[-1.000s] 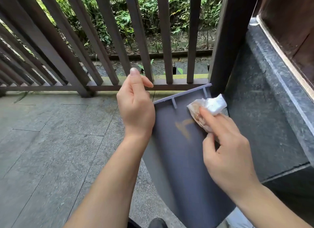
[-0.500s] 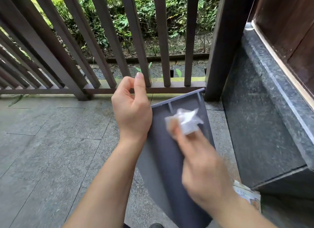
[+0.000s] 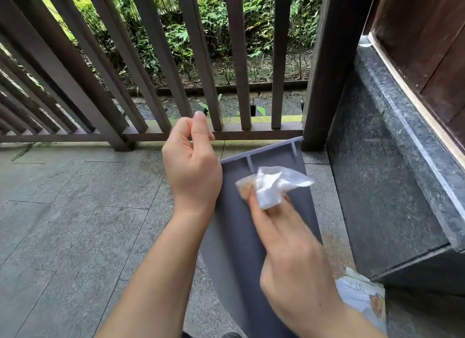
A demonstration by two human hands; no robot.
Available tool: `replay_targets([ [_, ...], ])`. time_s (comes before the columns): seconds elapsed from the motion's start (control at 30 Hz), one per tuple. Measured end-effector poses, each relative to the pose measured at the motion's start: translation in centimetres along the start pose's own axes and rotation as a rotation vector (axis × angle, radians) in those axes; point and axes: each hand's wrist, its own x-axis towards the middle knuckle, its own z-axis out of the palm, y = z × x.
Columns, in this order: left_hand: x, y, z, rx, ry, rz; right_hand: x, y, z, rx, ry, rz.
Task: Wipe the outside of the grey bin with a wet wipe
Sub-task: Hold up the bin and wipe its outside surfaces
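The grey bin (image 3: 236, 227) is tipped toward the railing, its flat outer side facing up and its rim at the far end. My left hand (image 3: 192, 166) grips the bin's left edge near the rim, thumb pointing up. My right hand (image 3: 292, 257) presses a crumpled white wet wipe (image 3: 270, 185) against the bin's side just below the rim. The wipe is stained brownish on its left part. My fingertips are partly hidden under the wipe.
A dark wooden railing (image 3: 201, 86) with a thick post (image 3: 324, 86) stands just beyond the bin. A dark stone ledge (image 3: 392, 186) rises on the right. A printed packet (image 3: 362, 297) lies on the stone floor (image 3: 63, 224) by the ledge's base.
My right hand slid the wipe from the bin's right side toward the middle, and the brownish smear seen a second ago no longer shows. My left hand kept its grip.
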Motion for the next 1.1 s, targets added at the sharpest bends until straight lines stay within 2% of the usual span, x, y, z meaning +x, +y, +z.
replay_targets([
  [0.1, -0.2, 0.0, 0.1, 0.016, -0.028, 0.005, -0.2, -0.8, 0.7, -0.012, 0.003, -0.173],
  [0.2, -0.3, 0.1, 0.5, 0.042, -0.025, 0.02, 0.1, -0.3, 0.8, -0.012, 0.022, -0.232],
  [0.3, -0.5, 0.1, 1.1, 0.02, -0.023, 0.0, 0.5, 1.4, 0.1, 0.016, 0.04, -0.13],
  [0.47, -0.7, 0.2, 1.6, -0.015, -0.019, -0.025, 1.4, 4.2, -0.7, 0.092, 0.063, 0.171],
  [0.7, -1.2, 0.7, 1.8, 0.037, -0.011, 0.03, 1.6, 5.6, -0.3, 0.215, 0.074, 0.346],
  [0.8, -1.0, 0.7, 1.4, 0.062, 0.008, 0.051, 1.2, 4.2, -0.5, 0.168, 0.062, 0.236],
  [0.93, -0.7, 0.5, 1.1, 0.114, 0.023, 0.062, -0.5, -0.5, 1.1, 0.149, 0.006, -0.126],
  [1.0, -0.5, 0.4, 1.2, 0.118, 0.023, 0.057, -0.7, -1.0, 1.6, 0.185, -0.014, -0.243],
  [1.1, 0.1, 0.2, 0.9, 0.11, 0.073, 0.057, 0.3, 1.2, 0.8, 0.206, 0.004, -0.18],
])
